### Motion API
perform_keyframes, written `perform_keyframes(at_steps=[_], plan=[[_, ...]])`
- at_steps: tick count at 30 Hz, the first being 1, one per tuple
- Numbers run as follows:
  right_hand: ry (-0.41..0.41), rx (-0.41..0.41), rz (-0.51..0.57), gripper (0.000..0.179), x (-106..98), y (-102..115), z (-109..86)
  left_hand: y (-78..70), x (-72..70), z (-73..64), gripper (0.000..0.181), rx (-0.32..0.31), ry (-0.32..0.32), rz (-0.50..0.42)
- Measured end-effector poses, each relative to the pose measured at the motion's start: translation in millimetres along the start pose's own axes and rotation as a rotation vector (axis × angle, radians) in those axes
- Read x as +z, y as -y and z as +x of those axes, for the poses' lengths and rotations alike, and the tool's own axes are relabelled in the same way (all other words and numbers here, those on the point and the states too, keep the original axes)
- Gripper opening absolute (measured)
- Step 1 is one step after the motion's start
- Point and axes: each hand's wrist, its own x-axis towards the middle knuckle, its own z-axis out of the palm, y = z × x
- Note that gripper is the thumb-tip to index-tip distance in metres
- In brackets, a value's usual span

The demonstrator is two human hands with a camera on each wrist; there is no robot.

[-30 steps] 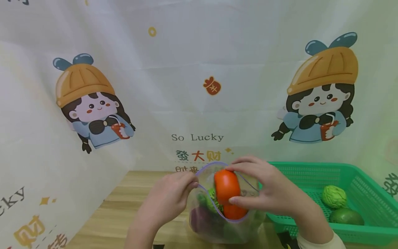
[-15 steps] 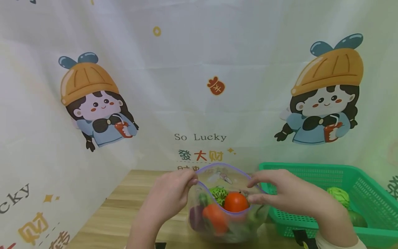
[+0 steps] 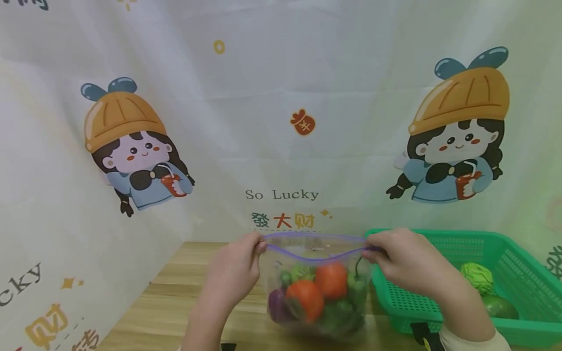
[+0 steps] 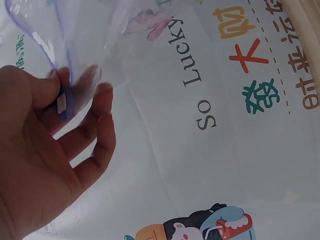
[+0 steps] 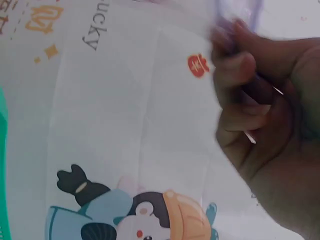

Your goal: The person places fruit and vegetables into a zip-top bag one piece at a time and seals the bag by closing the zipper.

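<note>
A clear zip bag [image 3: 316,317] with a purple zip strip hangs between my two hands in the head view. Inside it show two tomatoes [image 3: 305,300], a purple vegetable [image 3: 278,305] at the left, and several green vegetables [image 3: 340,314]. My left hand [image 3: 234,270] pinches the left end of the bag's mouth between thumb and index finger, its other fingers loosely bent in the left wrist view. At the opposite end, my right hand [image 3: 406,256] grips the mouth with curled fingers. Between the hands the mouth gapes slightly, its front edge sagging.
A green plastic basket [image 3: 443,234] stands at the right, partly behind my right forearm. In it lie a pale green cabbage [image 3: 477,279] and a dark green oval vegetable [image 3: 501,308]. Below is a wooden table [image 3: 175,278], with a printed cloth [image 3: 263,122] behind it.
My right hand has let the tomato go into the bag, moved to the right end of the mouth and taken hold there. The mouth is now stretched wide and narrower front to back.
</note>
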Motion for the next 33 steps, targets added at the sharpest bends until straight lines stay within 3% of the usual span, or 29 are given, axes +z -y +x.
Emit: perform_keyframes(at_steps=[3,5,6,8,12,14,17,22,25,30,33], plan=[[-0.282,-0.114,-0.038,0.013,6,6,4.4,0.4,-1.8,0.8,0.013,-0.045,-0.074,-0.014],[-0.462,-0.207,-0.038,0.016,9,6,8.4,-0.4,-2.8,1.9,0.012,-0.035,-0.145,-0.026],[-0.508,-0.237,-0.05,0.017,10,6,10.1,-1.1,-2.9,2.7,0.012,-0.022,-0.165,-0.026],[-0.454,-0.211,-0.068,0.016,10,3,11.1,-2.7,-1.6,4.0,0.012,0.003,-0.15,-0.001],[-0.062,0.009,-0.088,0.01,3,-9,6.9,-4.5,5.9,4.2,0.013,0.058,-0.052,0.044],[0.055,0.084,-0.073,0.011,-1,-14,3.5,-4.9,9.4,3.1,0.012,0.076,-0.046,0.037],[0.053,0.095,-0.033,0.012,-5,-20,0.9,-5.3,10.5,2.3,0.01,0.073,-0.072,0.021],[0.014,0.04,-0.034,0.011,-6,-19,3.0,-4.7,6.7,2.5,0.011,0.004,0.016,0.014],[0.003,0.039,-0.048,0.01,-5,-17,3.6,-4.1,6.2,1.6,0.011,-0.014,0.027,0.01],[-0.047,0.023,-0.062,0.01,-4,-16,2.0,-2.9,9.8,0.7,0.012,0.042,-0.074,0.019],[-0.085,-0.038,-0.022,0.013,0,-15,1.8,-2.5,13.7,0.4,0.012,0.104,-0.164,0.014]])
